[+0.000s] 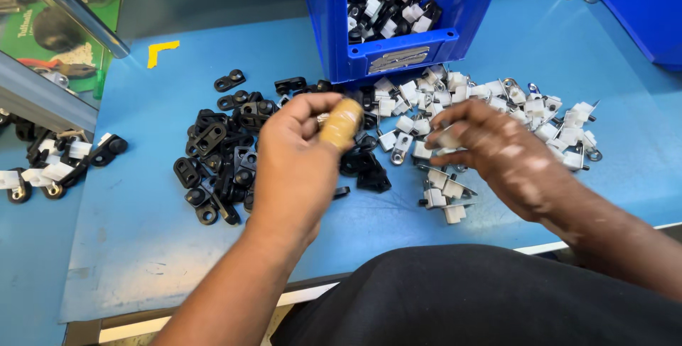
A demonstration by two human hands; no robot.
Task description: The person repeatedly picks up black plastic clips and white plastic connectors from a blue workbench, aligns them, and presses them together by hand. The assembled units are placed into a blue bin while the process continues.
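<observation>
My left hand (298, 154) hovers over a pile of small black plastic clips (220, 154) on the blue mat; its fingertip wears a tan tape wrap and the fingers are pinched together, though what they hold is hidden. My right hand (497, 150) rests on a spread of white plastic pieces with metal pins (497, 104), fingers curled around one white piece (447, 136).
A blue bin (398, 55) of mixed black and white parts stands at the back centre. More assembled black-and-white parts (57, 165) lie at the far left. A metal rail (78, 8) crosses the upper left. Another blue container (646, 5) is at the top right.
</observation>
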